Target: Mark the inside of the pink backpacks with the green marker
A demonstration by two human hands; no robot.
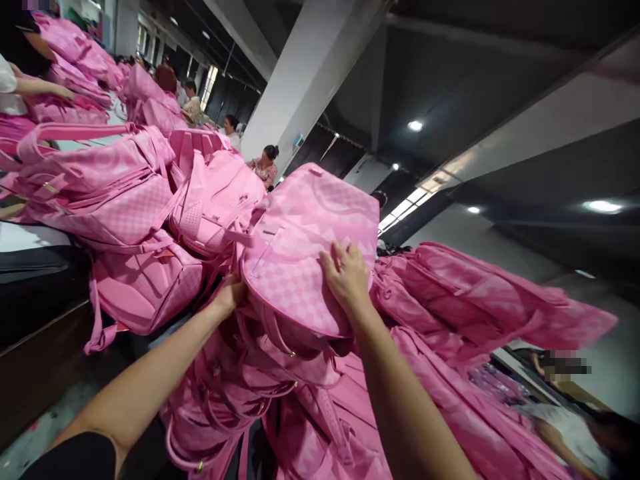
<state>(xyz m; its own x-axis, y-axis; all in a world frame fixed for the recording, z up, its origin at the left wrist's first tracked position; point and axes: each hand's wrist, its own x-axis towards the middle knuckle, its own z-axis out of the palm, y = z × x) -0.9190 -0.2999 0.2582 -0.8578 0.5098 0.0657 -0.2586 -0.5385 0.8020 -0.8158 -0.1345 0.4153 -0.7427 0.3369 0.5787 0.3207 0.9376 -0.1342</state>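
A pink backpack (295,280) with a checked and wavy pattern is tilted up in front of me, on top of a heap of similar bags. At its left side is my left hand (231,295), closed on the edge, its fingers mostly hidden behind the bag. My right hand (349,275) presses on the front face near the right edge, fingers apart and slightly bent. Straps and handles hang from the pink bags (225,400) below it.
More pink backpacks (120,180) are piled on the left, and another stack (480,300) rises on the right. A person (265,167) is beyond the heap by a white pillar (305,73). Another person's arm (45,88) reaches over bags at far left.
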